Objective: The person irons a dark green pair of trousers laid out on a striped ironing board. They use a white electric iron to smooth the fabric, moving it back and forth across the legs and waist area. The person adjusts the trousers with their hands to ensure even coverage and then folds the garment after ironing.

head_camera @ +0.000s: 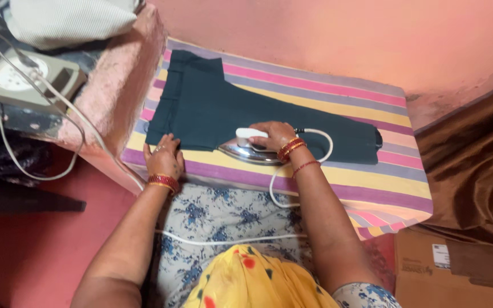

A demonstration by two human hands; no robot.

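Iron [250,149], chrome soleplate and white handle, under right hand [276,136] fist-gripping it; long axis sideways, nose toward left hand [164,158], spread flat on dark green trousers [212,111].

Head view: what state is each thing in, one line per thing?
Iron: flat on the trousers, right hand gripping its handle.
Trousers: dark, laid flat on the striped cloth.
Left hand: pressed flat on the trousers' edge.
Iron cord: white, slack, looping off the cloth's front.
Switch box: on the pink ledge, cable attached.
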